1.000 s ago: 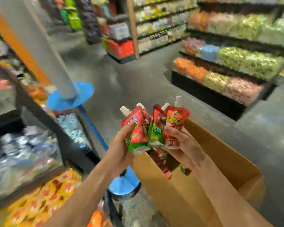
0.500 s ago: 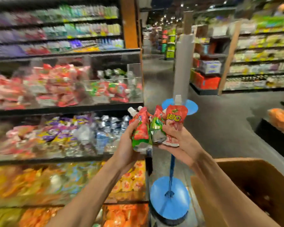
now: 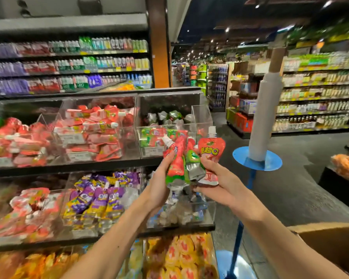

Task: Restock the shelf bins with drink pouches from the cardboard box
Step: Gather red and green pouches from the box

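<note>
Risks first, all my read.
- The shelf [image 3: 73,167] carries tiers of clear bins heaped with pouches. Tipping in a handful fast could push stock over a front wall and onto the floor [image 3: 290,188].
- The likely target is the top-right bin [image 3: 202,117], part full of red-green pouches. The next bin left [image 3: 129,141] holds all-red ones. The load looks mixed, so a wrong-bin drop is possible.
- The blue stand [image 3: 257,159] with its roll of wrap [image 3: 264,117] stands just right of the arms, so a right elbow swing could clip it.
- The drink pouches [image 3: 178,165] are a loose fan held between both hands, in front of and just below the target bin, not in it yet.
- The left hand [image 3: 159,188] wraps the red-green ones. The right hand [image 3: 216,184] grips the red pouch [image 3: 211,156] and a silver-backed one from below.
- The foil looks slick and the spouts point different ways, so one could slide out on the lift.
- The white cap [image 3: 212,130] could snag on the bin wall.

Surface and room.
- This is a supermarket aisle with a grey floor and dim ceiling spots.
- Long bottle shelves [image 3: 320,97] run along the right, with more behind the bins.
- Only a corner of the cardboard box [image 3: 330,244] shows at lower right, and its inside is hidden.
- Lower bins hold purple, orange and yellow packs, and the edges of the view are blurred.
- There is no tabletop here, only shelf and floor.
</note>
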`<move>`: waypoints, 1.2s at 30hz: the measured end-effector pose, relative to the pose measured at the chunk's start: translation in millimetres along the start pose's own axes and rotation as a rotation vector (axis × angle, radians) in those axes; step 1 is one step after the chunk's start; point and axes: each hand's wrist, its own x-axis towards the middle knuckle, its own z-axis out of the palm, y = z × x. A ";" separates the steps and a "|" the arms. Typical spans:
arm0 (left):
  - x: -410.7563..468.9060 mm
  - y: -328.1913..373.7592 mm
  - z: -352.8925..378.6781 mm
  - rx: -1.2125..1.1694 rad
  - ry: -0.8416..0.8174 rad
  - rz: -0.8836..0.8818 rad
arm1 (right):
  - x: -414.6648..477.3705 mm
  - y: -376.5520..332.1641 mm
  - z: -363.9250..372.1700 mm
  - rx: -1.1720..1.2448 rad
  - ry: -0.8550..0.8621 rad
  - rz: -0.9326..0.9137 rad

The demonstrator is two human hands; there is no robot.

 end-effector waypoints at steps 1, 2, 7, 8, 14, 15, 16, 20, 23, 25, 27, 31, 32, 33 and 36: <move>7.8 5.4 -6.6 0.005 -0.022 -0.004 | 9.0 -0.3 4.6 -0.010 0.017 -0.002; 13.3 9.8 -11.4 0.008 -0.032 -0.019 | 16.7 0.2 8.7 -0.024 0.031 -0.005; 43.0 22.1 -29.2 0.053 0.016 -0.035 | 46.5 -0.9 13.4 0.058 0.095 -0.045; 50.4 22.1 -30.4 0.099 0.090 -0.018 | 53.5 -2.3 12.3 0.046 0.121 -0.050; 97.9 28.7 -38.6 0.210 0.510 0.199 | 97.8 -18.6 5.9 -0.007 0.140 -0.089; 105.9 32.3 -39.6 0.293 0.526 0.292 | 107.0 -24.2 6.1 -0.018 0.111 -0.099; 113.1 37.0 -40.3 0.354 0.522 0.364 | 117.0 -31.2 6.0 -0.026 0.092 -0.111; 135.6 66.6 -40.4 0.500 0.406 0.420 | 153.5 -71.8 9.5 -0.127 0.067 -0.136; 149.1 98.2 -37.3 0.660 0.327 0.296 | 175.2 -103.0 12.1 -0.323 0.066 -0.169; 163.1 115.6 -39.2 0.741 0.325 0.204 | 187.4 -119.5 10.4 -0.413 0.038 -0.202; 178.0 127.6 -46.7 0.680 0.302 0.132 | 198.0 -133.7 7.8 -0.456 0.047 -0.221; 206.7 132.9 -68.6 0.786 0.290 0.111 | 210.3 -147.7 -4.6 -0.408 0.016 -0.233; 213.3 131.7 -74.1 0.896 0.265 0.104 | 210.4 -147.4 -8.3 -0.392 0.005 -0.224; 220.7 129.7 -81.0 1.000 0.236 0.083 | 210.2 -146.8 -12.7 -0.381 -0.001 -0.216; 247.1 124.9 -104.4 1.386 0.198 -0.013 | 208.1 -142.7 -23.7 -0.390 0.046 -0.212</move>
